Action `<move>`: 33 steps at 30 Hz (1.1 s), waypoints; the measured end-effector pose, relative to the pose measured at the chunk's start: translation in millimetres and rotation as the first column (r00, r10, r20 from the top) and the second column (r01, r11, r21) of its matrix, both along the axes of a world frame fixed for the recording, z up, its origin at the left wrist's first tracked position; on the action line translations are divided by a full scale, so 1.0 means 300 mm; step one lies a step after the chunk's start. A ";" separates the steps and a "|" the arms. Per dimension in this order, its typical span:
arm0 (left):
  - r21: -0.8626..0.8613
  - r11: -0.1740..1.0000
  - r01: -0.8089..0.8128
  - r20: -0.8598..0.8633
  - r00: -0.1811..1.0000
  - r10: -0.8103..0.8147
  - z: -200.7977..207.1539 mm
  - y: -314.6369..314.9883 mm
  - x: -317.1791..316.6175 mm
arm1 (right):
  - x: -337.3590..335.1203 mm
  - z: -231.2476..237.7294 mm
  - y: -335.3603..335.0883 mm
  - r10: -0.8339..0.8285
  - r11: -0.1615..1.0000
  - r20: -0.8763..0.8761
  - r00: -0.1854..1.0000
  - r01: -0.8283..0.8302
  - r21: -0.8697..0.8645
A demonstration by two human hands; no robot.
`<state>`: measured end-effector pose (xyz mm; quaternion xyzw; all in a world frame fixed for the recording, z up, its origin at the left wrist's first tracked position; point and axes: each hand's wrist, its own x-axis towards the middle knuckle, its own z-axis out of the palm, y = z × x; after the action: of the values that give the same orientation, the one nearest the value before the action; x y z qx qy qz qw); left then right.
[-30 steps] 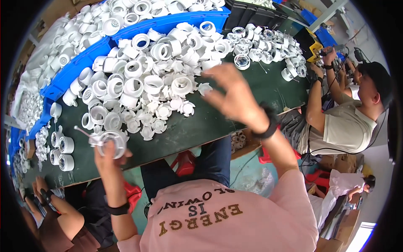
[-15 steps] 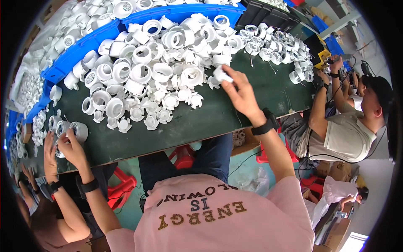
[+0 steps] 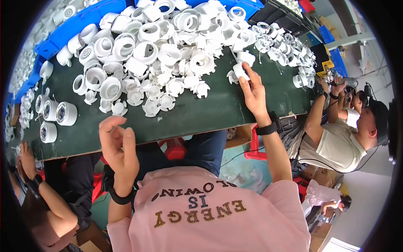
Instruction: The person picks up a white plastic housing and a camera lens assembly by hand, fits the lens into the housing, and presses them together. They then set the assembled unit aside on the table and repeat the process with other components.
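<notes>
My right hand (image 3: pixel 255 95) is closed on a small white plastic ring (image 3: pixel 241 72), pinched between thumb and fingers over the green table. Just beyond it lies another white plastic piece (image 3: pixel 246 57), and a finned white part (image 3: pixel 231 76) sits beside the ring. My left hand (image 3: pixel 119 147) hovers at the table's front edge, fingers curled but apart from the thumb, nothing visible in it. To its left stand several round white units with dark, shiny centres (image 3: pixel 67 114). A big heap of white rings and collars (image 3: pixel 147 52) lies beyond my hands, with flat finned discs (image 3: pixel 166 101) along its near side.
Blue bins (image 3: pixel 92 21) line the table's far side, with a black crate (image 3: pixel 275 23) at the right. Small wired white parts (image 3: pixel 279 48) are piled far right. A co-worker (image 3: pixel 336 134) sits at right; another person's hand (image 3: pixel 27 161) is at far left.
My left hand has left the round units and come back right, toward my body. My right hand has shifted slightly nearer, still holding a white piece. The neighbour's hand at left has drawn away.
</notes>
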<state>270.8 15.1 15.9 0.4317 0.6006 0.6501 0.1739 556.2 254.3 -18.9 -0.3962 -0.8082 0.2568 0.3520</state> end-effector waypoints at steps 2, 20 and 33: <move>-0.017 0.999 0.034 -0.002 0.999 -0.034 -0.007 -0.005 0.011 | 0.004 -0.013 0.008 -0.027 0.996 0.054 0.998 0.022 0.084; 0.003 0.772 0.636 0.593 0.620 -0.514 0.082 0.189 0.275 | -0.096 0.169 -0.183 0.109 0.938 -0.358 0.927 -0.215 -0.273; 0.039 0.700 0.713 0.775 0.421 -0.471 0.120 0.170 0.221 | 0.218 0.051 0.117 -0.383 0.854 0.315 0.868 0.203 0.480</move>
<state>337.0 66.0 51.8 0.2845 0.3715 0.5611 0.6828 621.6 289.3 -3.7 -0.4731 -0.8273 -0.0727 0.2939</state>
